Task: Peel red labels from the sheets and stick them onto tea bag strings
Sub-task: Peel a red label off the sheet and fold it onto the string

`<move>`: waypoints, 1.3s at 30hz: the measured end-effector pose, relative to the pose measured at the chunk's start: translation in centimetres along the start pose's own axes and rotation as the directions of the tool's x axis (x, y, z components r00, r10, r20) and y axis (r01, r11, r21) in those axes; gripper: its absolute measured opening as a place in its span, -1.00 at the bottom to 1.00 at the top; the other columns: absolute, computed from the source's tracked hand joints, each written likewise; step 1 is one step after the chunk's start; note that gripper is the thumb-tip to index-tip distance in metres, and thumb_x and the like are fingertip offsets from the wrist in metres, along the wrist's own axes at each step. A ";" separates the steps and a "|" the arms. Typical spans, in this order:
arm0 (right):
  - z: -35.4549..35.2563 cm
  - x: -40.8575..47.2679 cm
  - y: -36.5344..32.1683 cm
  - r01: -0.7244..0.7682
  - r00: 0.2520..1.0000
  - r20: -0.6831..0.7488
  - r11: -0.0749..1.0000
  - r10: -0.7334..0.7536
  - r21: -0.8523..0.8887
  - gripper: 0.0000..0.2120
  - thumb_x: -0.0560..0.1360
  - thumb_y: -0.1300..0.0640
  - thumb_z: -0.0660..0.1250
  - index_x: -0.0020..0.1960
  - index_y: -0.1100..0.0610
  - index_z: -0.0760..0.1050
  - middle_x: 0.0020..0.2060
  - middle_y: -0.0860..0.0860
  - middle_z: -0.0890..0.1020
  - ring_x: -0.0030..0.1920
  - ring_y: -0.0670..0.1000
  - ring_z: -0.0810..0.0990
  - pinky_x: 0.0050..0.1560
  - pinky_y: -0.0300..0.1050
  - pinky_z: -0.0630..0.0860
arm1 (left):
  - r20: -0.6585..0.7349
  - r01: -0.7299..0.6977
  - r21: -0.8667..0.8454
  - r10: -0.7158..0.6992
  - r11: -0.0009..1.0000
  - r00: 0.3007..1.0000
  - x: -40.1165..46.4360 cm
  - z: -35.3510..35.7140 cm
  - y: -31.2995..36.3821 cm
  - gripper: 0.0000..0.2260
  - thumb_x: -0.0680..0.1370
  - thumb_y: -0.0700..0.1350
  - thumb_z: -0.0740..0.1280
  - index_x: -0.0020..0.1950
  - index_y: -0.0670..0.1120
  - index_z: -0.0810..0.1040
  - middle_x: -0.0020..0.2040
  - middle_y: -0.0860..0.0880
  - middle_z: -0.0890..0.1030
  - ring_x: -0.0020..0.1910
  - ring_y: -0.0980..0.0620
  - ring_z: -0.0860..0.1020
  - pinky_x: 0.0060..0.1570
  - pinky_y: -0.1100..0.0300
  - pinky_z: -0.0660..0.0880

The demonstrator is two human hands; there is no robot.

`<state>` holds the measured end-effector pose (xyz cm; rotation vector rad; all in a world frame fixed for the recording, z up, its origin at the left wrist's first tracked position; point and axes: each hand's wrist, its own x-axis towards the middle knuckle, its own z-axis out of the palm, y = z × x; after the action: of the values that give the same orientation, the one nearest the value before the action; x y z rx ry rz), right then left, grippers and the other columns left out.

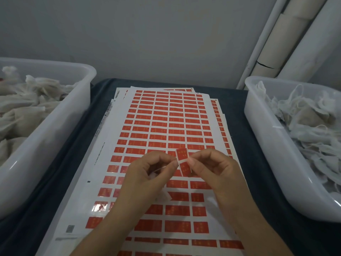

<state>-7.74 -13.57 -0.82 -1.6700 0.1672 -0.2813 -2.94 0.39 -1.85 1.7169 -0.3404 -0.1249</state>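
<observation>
Red label (183, 162), held upright above the near half of the sheets (166, 126), pinched at its middle from both sides. White string (181, 161) lying across the label's middle, running left toward the left hand (147, 172) and continuing as a thin pale line past its fingertips. Left hand to the label's left, fingers curled, thumb and forefinger pinching the string right at the label's left edge. Right hand (212, 169) to the label's right, fingers curled, thumb and forefinger gripping the label's right edge. Something white tucked under the left palm, too hidden to tell whether a tea bag.

Below the label, sheets of red labels in rows, stacked slightly fanned, edges of lower sheets showing at left and right. Some gaps among the rows under the hands, white backing showing. Glare on a few labels down-left of the held label. Dark cloth (245, 111) under the sheets.

Left of the sheets, white tub (55, 137) holding pale tea bags (27, 100). Right of the sheets, second tub (273, 145) with more tea bags (310, 122) and loose strings. Beyond the sheets, grey wall; pale pipes (282, 39) at its right, slanting behind the second tub.
</observation>
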 end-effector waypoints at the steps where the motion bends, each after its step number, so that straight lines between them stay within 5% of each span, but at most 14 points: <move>1: 0.0 0.0 0.0 0.004 1.000 -0.001 1.000 -0.004 -0.001 -0.85 0.27 -0.02 0.32 -0.20 0.00 0.54 -0.25 -0.20 0.66 -0.16 -0.21 0.64 -0.26 -0.51 0.46 | 0.004 0.002 -0.007 -0.002 1.000 1.000 0.0 0.0 0.0 -0.88 0.43 -0.13 0.38 -0.27 0.08 0.58 -0.29 0.22 0.61 -0.22 0.30 0.55 -0.33 0.57 0.40; 6: 0.0 0.0 0.0 0.050 0.999 0.006 0.998 -0.049 -0.039 -0.85 0.28 -0.01 0.32 -0.18 0.00 0.53 -0.23 -0.19 0.65 -0.16 -0.21 0.63 -0.23 -0.51 0.46 | 0.010 0.062 -0.147 -0.061 0.987 0.998 -0.2 0.1 0.7 -0.90 0.40 -0.01 0.34 -0.31 0.05 0.59 -0.43 0.17 0.57 -0.37 0.28 0.53 -0.41 0.52 0.39; 13: 0.1 -0.1 -0.2 0.071 0.998 0.006 0.997 -0.070 -0.044 -0.86 0.27 -0.03 0.33 -0.20 -0.02 0.54 -0.22 -0.20 0.66 -0.12 -0.22 0.63 -0.22 -0.52 0.46 | 0.019 0.043 -0.089 -0.041 0.995 0.999 -0.1 0.1 0.7 -0.85 0.26 0.09 0.32 -0.29 0.06 0.59 -0.35 0.19 0.60 -0.27 0.28 0.55 -0.35 0.54 0.40; 18: -1.1 0.6 -0.6 0.000 0.996 -0.085 0.999 0.004 0.050 -0.59 0.25 -0.16 0.32 0.08 -0.13 0.49 -0.09 -0.33 0.63 -0.04 -0.26 0.62 -0.19 -0.48 0.49 | 0.068 0.155 -0.235 -0.143 0.959 0.987 0.0 -0.5 0.7 -0.83 0.23 0.13 0.33 -0.33 0.10 0.63 -0.44 0.13 0.57 -0.44 0.25 0.51 -0.42 0.49 0.40; 25: -1.3 0.4 -0.9 -0.071 0.985 0.146 0.991 0.088 -0.112 -0.79 0.19 -0.11 0.37 -0.19 -0.13 0.58 -0.21 -0.33 0.64 -0.11 -0.28 0.60 -0.29 -0.53 0.45 | 0.083 0.152 -0.225 -0.136 0.963 0.987 0.1 -0.6 0.7 -0.83 0.22 0.11 0.34 -0.38 0.04 0.62 -0.46 0.13 0.54 -0.46 0.26 0.49 -0.44 0.49 0.39; 39: -1.5 0.6 -0.5 0.004 0.993 0.114 0.985 0.016 -0.170 -0.87 0.25 -0.09 0.31 -0.26 -0.07 0.54 -0.25 -0.22 0.64 -0.15 -0.24 0.59 -0.26 -0.54 0.44 | 0.094 0.057 -0.039 -0.053 0.998 0.994 0.1 -0.2 0.3 -0.87 0.26 0.08 0.34 -0.36 0.04 0.57 -0.38 0.16 0.59 -0.29 0.25 0.54 -0.35 0.55 0.40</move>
<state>-7.64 -15.09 -0.08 -1.8497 0.1124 -0.1690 -2.80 0.52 -1.49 1.6827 -0.3562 -0.2512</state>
